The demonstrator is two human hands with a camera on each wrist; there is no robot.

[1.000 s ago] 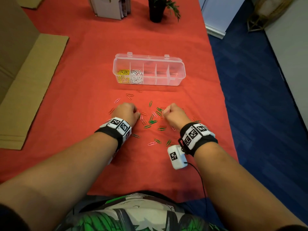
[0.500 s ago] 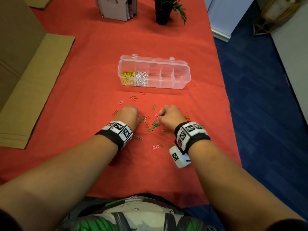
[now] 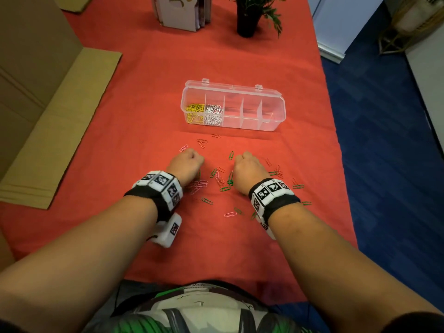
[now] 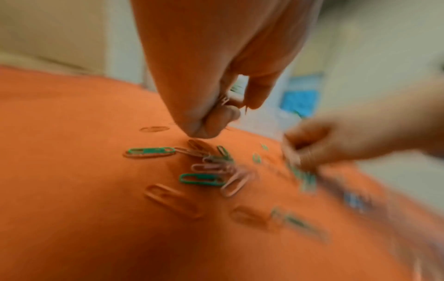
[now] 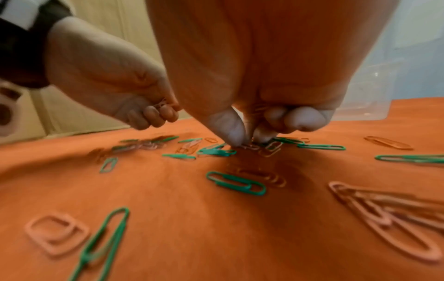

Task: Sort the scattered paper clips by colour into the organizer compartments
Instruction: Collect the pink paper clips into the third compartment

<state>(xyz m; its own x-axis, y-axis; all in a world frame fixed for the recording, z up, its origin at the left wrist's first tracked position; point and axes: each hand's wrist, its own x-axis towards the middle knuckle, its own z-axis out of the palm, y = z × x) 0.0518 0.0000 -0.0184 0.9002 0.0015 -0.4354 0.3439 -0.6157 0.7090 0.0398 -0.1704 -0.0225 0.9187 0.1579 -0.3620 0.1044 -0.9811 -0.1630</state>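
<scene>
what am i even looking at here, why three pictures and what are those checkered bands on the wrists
No machine here: a person sorts paper clips with bare hands. The big picture comes from a camera on their head, looking down. The other two come from small cameras strapped under each wrist, looking along the fingers; the checkered bands are part of that wrist gear.

On the red tablecloth stands a clear organizer. Its two leftmost compartments hold yellow clips and white clips; the rest look empty. Green clips and pink clips lie scattered nearer the person.

The left hand grips a few gathered clips in curled fingers. The right hand holds some too, and its fingertips pinch at another on the cloth.
</scene>
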